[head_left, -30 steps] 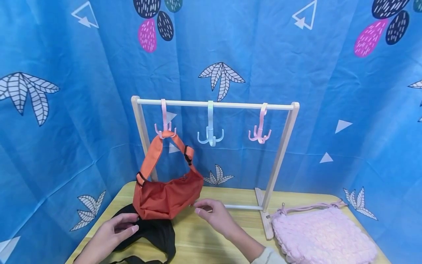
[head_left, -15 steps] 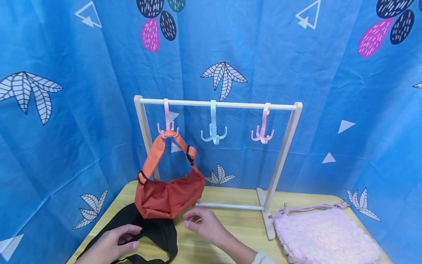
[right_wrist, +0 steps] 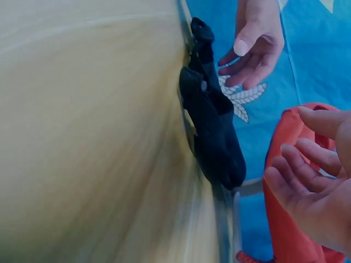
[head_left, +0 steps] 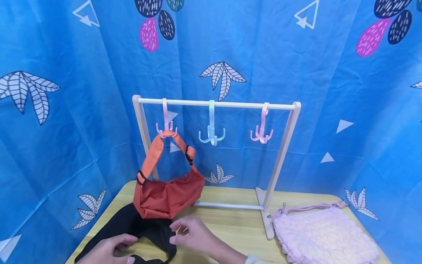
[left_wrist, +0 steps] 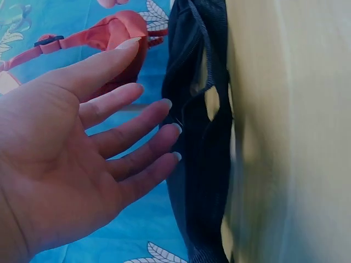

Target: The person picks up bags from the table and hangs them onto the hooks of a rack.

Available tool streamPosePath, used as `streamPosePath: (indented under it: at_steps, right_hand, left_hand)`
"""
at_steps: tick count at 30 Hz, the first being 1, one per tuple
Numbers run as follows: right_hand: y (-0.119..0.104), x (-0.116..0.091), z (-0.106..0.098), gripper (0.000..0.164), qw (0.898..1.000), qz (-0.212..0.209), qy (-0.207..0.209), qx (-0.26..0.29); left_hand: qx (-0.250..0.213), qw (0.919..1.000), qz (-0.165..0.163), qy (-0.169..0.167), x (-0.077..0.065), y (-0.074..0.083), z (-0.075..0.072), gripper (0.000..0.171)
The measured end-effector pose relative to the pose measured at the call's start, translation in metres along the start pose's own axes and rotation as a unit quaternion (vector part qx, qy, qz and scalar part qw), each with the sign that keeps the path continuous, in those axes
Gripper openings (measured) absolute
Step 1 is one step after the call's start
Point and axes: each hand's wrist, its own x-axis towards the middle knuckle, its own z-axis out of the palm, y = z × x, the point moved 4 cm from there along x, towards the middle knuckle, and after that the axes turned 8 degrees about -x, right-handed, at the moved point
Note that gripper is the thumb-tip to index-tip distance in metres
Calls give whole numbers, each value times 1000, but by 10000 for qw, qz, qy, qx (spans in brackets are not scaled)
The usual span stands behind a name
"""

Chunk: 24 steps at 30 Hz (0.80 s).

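Observation:
A black bag with a strap lies on the table, partly under the hanging bag. Over its near left part, my left hand hovers with loosely bent fingers; the left wrist view shows this palm holding nothing, its fingertips close to the black fabric. Beside the bag's right edge is my right hand, thumb and fingers apart. Whether it touches the bag I cannot tell. A red-orange shoulder bag hangs by its strap from the left pink hook, just beyond both hands.
A wooden rack carries a white rail with a blue hook in the middle and another pink hook at right. A fluffy pale pink bag lies on the table at right. Blue patterned cloth surrounds the table.
Both hands have moved down toward the near edge, away from the red-orange bag. The right hand has also shifted left toward the black bag. The red-orange bag still hangs from the hook.

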Motion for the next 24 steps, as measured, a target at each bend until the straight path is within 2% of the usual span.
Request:
streamPosePath:
  at_steps: [5, 7, 9, 13, 15, 17, 19, 21, 22, 24]
  right_hand:
    - [-3, 1, 14, 34, 9971, 22, -604, -452]
    - [-5, 2, 20, 37, 9925, 11, -936, -784]
    - [-7, 2, 26, 39, 9839, -151, -1235, -1282]
    - [-8, 7, 40, 42, 9594, -522, -1690, -2199]
    - [0, 13, 50, 43, 9471, -833, -1795, -2527]
    - [19, 21, 65, 45, 9364, -1216, -1879, -2703]
    - [43, 31, 81, 48, 9253, -1609, -1941, -2832]
    - [62, 38, 95, 51, 9146, -1841, -2021, -2979]
    - [67, 40, 101, 52, 9080, -1947, -2038, -3101]
    - [60, 38, 102, 53, 9010, -1974, -2128, -3223]
  left_hand:
    - [247, 9997, 23, -53, -1, -6, 2, 49]
    - [321, 9994, 82, -124, 2, -14, 2, 47]
    - [398, 9989, 108, -242, 6, -31, 2, 49]
    - [471, 9978, 95, -457, 21, -81, 0, 55]
    - [451, 9974, 70, -565, 26, -102, 0, 55]
    - [408, 9975, 31, -569, 30, -115, 2, 50]
    - [463, 9972, 13, -595, 31, -119, 3, 46]
    - [529, 9968, 18, -601, 30, -116, 5, 43]
    - [566, 9966, 41, -602, 28, -111, 6, 42]
    - [708, 9954, 167, -616, 25, -100, 8, 39]
